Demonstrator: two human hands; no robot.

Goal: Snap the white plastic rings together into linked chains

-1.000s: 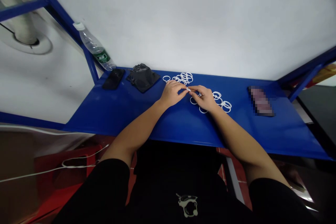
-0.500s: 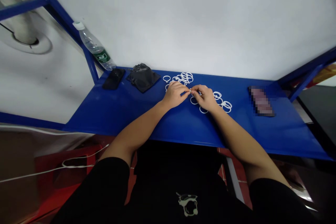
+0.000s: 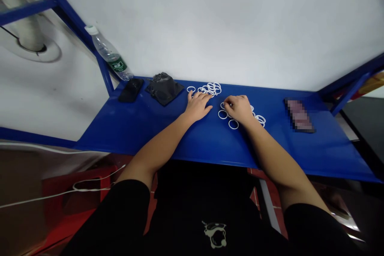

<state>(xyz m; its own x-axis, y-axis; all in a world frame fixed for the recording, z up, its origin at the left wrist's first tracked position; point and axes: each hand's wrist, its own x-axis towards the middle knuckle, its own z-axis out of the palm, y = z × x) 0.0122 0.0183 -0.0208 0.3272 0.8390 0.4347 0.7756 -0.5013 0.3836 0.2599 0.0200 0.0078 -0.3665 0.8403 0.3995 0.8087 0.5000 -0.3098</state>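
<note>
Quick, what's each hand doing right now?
Left hand: open, empty, beside the white rings.
Right hand: curled over the rings, cannot tell if holding one.

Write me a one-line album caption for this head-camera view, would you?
Left hand beside a heap of white rings, right hand over more, on a blue metal shelf.

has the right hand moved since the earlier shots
Yes. The right hand has shifted sideways, toward the pixelated flat object lying still at the table's far right, and away from the left hand; their fingertips no longer meet.
</note>
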